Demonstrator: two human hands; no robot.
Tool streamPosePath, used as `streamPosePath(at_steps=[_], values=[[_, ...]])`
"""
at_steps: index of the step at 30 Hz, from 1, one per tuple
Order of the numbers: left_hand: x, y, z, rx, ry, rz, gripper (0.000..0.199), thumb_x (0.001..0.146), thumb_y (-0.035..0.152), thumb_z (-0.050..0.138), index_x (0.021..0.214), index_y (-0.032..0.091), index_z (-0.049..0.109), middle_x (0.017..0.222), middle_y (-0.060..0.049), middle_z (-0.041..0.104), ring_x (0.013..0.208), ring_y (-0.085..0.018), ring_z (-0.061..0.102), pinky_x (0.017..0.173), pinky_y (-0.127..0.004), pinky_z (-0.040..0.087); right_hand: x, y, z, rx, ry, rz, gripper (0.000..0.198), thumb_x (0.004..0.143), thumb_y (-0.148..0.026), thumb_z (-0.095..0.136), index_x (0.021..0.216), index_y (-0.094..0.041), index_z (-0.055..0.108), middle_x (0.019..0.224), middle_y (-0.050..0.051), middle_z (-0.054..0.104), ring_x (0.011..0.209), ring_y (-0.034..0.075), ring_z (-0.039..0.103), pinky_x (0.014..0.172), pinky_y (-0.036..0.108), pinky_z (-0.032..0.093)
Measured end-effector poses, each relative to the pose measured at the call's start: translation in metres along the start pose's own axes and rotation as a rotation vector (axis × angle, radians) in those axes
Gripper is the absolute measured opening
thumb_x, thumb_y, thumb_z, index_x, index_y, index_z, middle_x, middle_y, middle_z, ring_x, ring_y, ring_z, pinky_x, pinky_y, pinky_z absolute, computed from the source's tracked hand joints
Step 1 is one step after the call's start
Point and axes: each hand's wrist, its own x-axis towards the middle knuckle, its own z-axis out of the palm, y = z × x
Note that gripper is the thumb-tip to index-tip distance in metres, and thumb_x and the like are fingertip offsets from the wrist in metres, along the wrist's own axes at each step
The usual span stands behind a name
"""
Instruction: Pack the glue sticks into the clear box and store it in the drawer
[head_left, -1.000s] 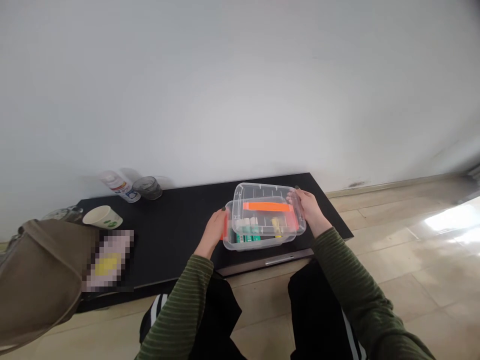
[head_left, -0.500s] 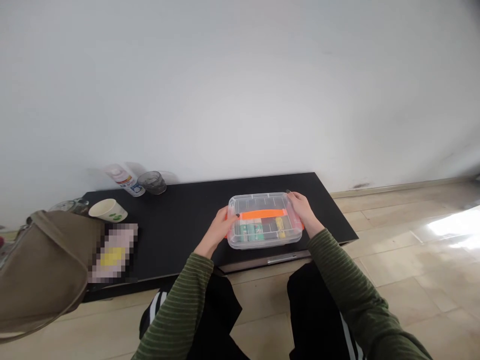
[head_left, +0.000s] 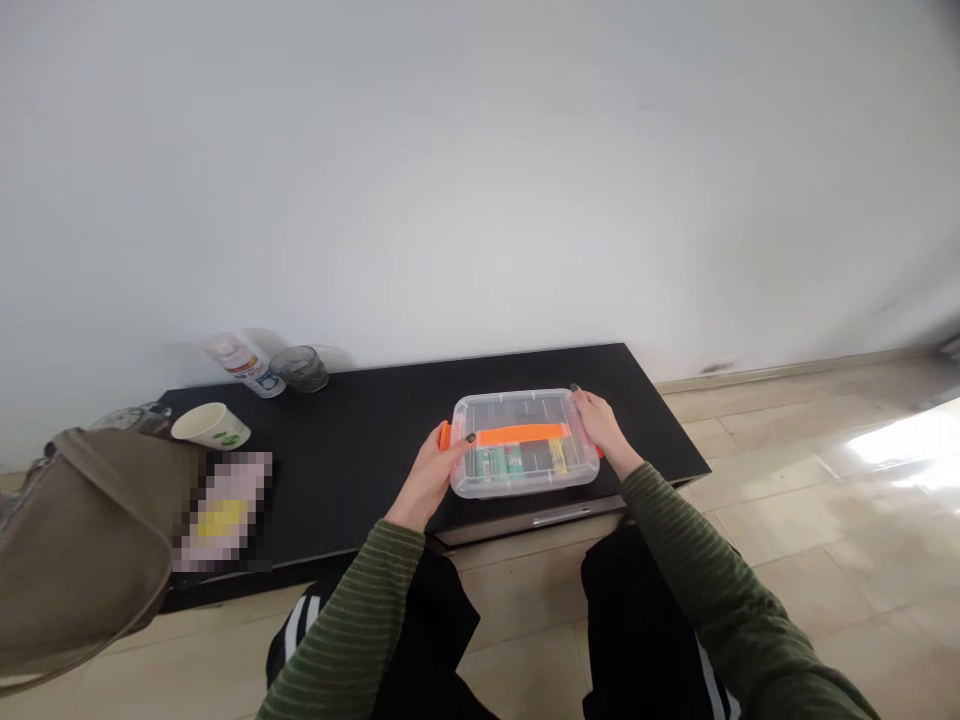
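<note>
A clear plastic storage box point(head_left: 525, 408) with an orange handle point(head_left: 523, 433) across its lid lies on the black cabinet top, near the front edge. Green-and-white packets and a yellow item show through the lid. My left hand point(head_left: 430, 474) is closed on the box's left end, thumb on the lid by the handle. An orange side latch point(head_left: 445, 436) shows beside its fingers. My right hand point(head_left: 602, 424) grips the right end, thumb at the far right corner and the other fingers mostly hidden. A bit of orange latch shows below that hand.
On the left of the black cabinet point(head_left: 360, 430) are a paper cup point(head_left: 211, 427), a dark glass point(head_left: 300, 370), a white spray can point(head_left: 244, 365) and a blurred-out pink item point(head_left: 225, 505). A brown bag point(head_left: 90, 540) overhangs the left end. Behind rises a white wall point(head_left: 480, 180).
The left hand has shifted slightly at the box's left end, and more of the orange latch now shows there. The right hand keeps its hold. The view has moved a little.
</note>
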Motion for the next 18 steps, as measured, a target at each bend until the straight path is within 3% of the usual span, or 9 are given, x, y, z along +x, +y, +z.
streamPosePath(at_steps=[5, 10, 12, 14, 18], values=[[-0.004, -0.001, 0.002, -0.130, -0.024, -0.089, 0.050, 0.068, 0.030, 0.081, 0.111, 0.011, 0.063, 0.090, -0.011, 0.073, 0.085, -0.025, 0.071, 0.072, -0.033, 0.058, -0.001, 0.008, -0.002, 0.339, -0.039, 0.187, 0.040, 0.078, -0.059, 0.066, 0.075, -0.020, 0.064, 0.074, 0.002, 0.067, 0.067, 0.016, 0.058, 0.062, 0.027, 0.046], [-0.010, -0.002, 0.004, -0.154, -0.067, -0.142, 0.044, 0.071, 0.036, 0.080, 0.105, 0.010, 0.068, 0.088, -0.015, 0.074, 0.084, -0.027, 0.072, 0.072, -0.035, 0.058, -0.023, 0.008, -0.010, 0.628, -0.279, 0.372, 0.024, 0.075, -0.040, 0.075, 0.078, -0.017, 0.067, 0.070, 0.004, 0.070, 0.064, 0.018, 0.064, 0.059, 0.027, 0.052], [-0.013, -0.002, 0.005, -0.130, -0.066, -0.125, 0.046, 0.071, 0.036, 0.079, 0.107, 0.009, 0.068, 0.091, -0.014, 0.074, 0.085, -0.027, 0.072, 0.072, -0.035, 0.058, -0.034, 0.006, -0.013, 0.670, -0.314, 0.426, 0.019, 0.075, -0.032, 0.074, 0.082, -0.016, 0.068, 0.075, 0.007, 0.072, 0.067, 0.020, 0.068, 0.062, 0.029, 0.055], [-0.015, -0.002, 0.007, -0.104, -0.048, -0.077, 0.050, 0.071, 0.035, 0.079, 0.112, 0.009, 0.066, 0.092, -0.013, 0.074, 0.086, -0.027, 0.072, 0.071, -0.034, 0.057, -0.045, 0.003, -0.013, 0.693, -0.285, 0.415, 0.018, 0.075, -0.027, 0.075, 0.087, -0.016, 0.069, 0.081, 0.007, 0.074, 0.071, 0.020, 0.069, 0.065, 0.030, 0.056], [-0.014, -0.002, 0.008, -0.066, -0.022, -0.035, 0.055, 0.072, 0.036, 0.076, 0.118, 0.008, 0.063, 0.091, -0.011, 0.074, 0.085, -0.025, 0.071, 0.070, -0.032, 0.055, -0.058, -0.007, -0.010, 0.672, -0.176, 0.256, 0.027, 0.073, -0.028, 0.076, 0.096, -0.019, 0.069, 0.089, 0.004, 0.073, 0.079, 0.018, 0.068, 0.069, 0.027, 0.055]])
